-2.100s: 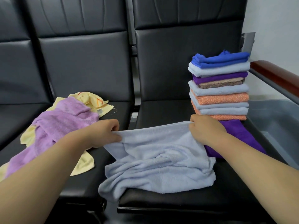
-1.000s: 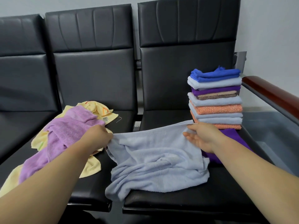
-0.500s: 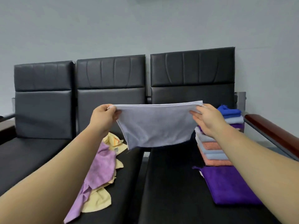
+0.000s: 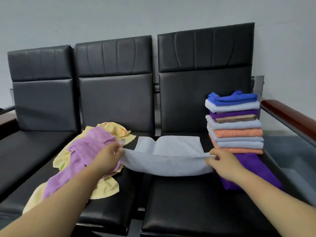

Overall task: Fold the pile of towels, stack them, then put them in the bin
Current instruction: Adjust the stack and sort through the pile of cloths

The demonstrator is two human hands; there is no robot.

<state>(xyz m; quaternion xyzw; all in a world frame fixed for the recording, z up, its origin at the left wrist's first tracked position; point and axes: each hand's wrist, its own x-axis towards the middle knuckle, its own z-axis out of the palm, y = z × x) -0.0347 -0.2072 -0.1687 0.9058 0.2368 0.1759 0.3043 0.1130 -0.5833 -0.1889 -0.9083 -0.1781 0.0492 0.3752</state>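
Fingers of the left hand (image 4: 106,157) and right hand (image 4: 222,161) each pinch a near corner of the pale blue towel (image 4: 167,163) (its far half lies flat on the seat (image 4: 196,202)) — left of them the unfolded pile (image 4: 89,151), beyond the right fingers the folded stack (image 4: 236,124).

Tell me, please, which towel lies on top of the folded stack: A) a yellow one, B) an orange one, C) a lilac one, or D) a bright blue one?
D: the bright blue towel sits uppermost on the folded stack, with every other layer beneath it.
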